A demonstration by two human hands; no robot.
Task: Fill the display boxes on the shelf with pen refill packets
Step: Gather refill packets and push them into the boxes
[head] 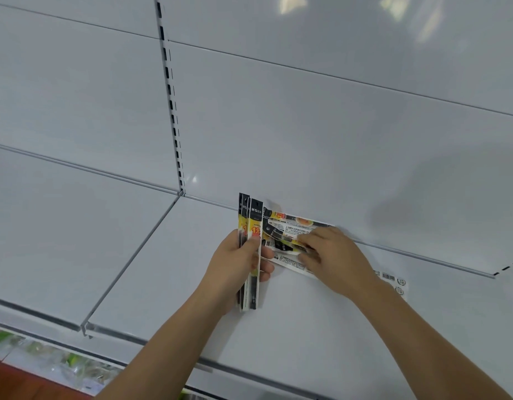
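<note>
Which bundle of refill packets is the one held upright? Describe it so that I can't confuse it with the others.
On the white metal shelf, just right of the slotted upright post, the left hand grips a bundle of narrow black-and-yellow pen refill packets. Unlike the white printed packets fanned flat under the right hand, it stands on end, tops pointing at the back panel.

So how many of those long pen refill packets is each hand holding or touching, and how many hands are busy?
Upright packets in the left hand: 3 visible edges
Packets lying flat under the right hand: cannot count; they overlap
Hands: 2
Total countable: 5
</note>
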